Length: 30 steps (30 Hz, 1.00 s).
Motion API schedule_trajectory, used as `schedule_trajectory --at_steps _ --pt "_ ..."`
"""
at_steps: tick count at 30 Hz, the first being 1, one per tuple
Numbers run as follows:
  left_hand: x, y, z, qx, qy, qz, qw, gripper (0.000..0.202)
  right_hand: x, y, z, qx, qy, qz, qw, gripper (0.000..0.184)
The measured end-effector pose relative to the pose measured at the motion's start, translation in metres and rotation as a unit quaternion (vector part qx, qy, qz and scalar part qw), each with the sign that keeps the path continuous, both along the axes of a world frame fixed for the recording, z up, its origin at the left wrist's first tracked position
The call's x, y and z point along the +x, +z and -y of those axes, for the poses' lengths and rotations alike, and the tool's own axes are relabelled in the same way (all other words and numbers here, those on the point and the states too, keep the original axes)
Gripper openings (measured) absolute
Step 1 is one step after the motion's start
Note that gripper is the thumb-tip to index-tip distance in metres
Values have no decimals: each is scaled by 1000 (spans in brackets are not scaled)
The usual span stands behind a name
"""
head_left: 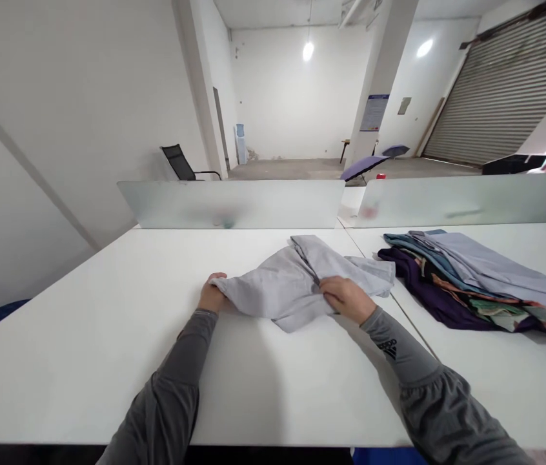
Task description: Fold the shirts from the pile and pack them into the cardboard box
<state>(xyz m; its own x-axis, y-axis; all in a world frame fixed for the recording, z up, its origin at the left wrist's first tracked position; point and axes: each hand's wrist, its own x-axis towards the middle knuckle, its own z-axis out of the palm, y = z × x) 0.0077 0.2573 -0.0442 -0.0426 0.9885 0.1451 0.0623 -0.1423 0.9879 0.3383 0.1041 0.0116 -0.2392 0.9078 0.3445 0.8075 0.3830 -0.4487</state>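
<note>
A light grey cloth garment [277, 284], crumpled and partly spread, lies on the white table [108, 361] in front of me. Its exact kind is unclear from the folds. My left hand [212, 295] grips the garment's left end, slightly lifted, with the fingers partly hidden by the cloth. Near the middle, my right hand [347, 297] pinches the fabric beside a dark fold or opening. The right part of the garment stretches past my right hand, across the seam between two tabletops.
To the right lies a pile of folded clothes [486, 278] in purple, blue, grey and patterned cloth. Frosted divider panels [239, 203] stand along the table's far edge. Beyond them are a black chair [179, 161] and a purple umbrella [363, 166].
</note>
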Motion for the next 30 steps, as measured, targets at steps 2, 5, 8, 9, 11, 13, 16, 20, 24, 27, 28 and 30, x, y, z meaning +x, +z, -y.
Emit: schedule_trajectory --at_steps 2,5,8,9,11,13,16,20,24,27,28,30 --pt "-14 9 -3 -10 3 10 1000 25 -2 6 -1 36 -49 -106 993 15" --pt "-23 30 3 48 76 24 996 31 -5 10 -2 11 -106 -322 941 21" --pt "-12 48 25 256 134 -66 955 32 -10 8 -3 -45 -124 -494 860 30" --pt "-4 51 35 332 97 -135 929 36 -12 7 -3 -61 -121 -526 840 32" --pt "15 51 53 425 -36 -298 854 53 -15 7 -4 -80 -108 -566 813 35" --pt "32 45 67 450 -130 -422 776 63 -17 8 -4 -84 -95 -588 799 36" --pt "46 33 74 422 -145 -474 759 37 -15 9 -3 -71 -74 -595 797 36" --pt "40 29 62 294 -43 -323 898 25 -6 -3 -1 -100 44 -415 903 47" --pt "30 38 55 209 -14 -171 963 16 -1 -30 -10 -65 70 -47 994 74" --pt "24 53 61 220 -36 -213 951 15 -1 -45 -19 27 1 73 997 36" --pt "21 61 64 231 -48 -253 938 14 -1 -46 -21 53 -25 82 995 33" --pt "12 80 68 259 -81 -356 894 10 3 -37 -22 105 -93 46 989 32"
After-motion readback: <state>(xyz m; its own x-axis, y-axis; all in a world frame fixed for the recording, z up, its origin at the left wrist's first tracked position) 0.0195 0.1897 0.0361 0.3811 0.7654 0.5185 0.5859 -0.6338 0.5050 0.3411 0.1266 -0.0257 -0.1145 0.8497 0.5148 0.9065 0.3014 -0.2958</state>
